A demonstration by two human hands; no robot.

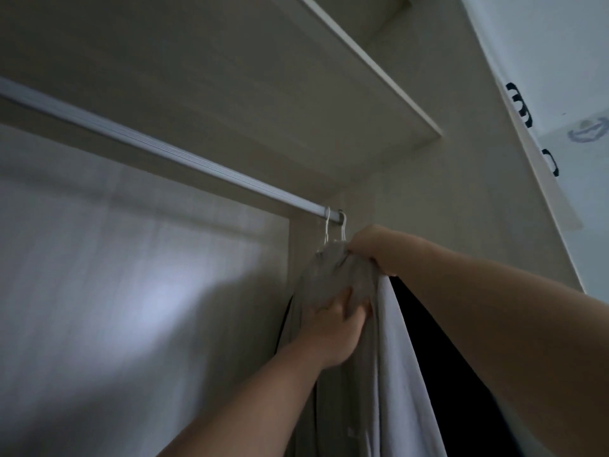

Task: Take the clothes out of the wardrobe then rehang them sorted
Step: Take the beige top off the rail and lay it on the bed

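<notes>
The left hand point(336, 324) clutches the bunched grey garment point(333, 278); the right hand point(372, 249), just above it, grasps the garment's top beside the hanger hooks point(327, 225). The garment hangs lengthwise downward from the rod point(164, 150) above both hands.

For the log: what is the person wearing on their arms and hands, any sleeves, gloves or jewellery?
Nothing visible: the left forearm and right forearm are bare, no sleeves in frame, and the left hand and right hand show no gloves, watch or bracelet.
</notes>
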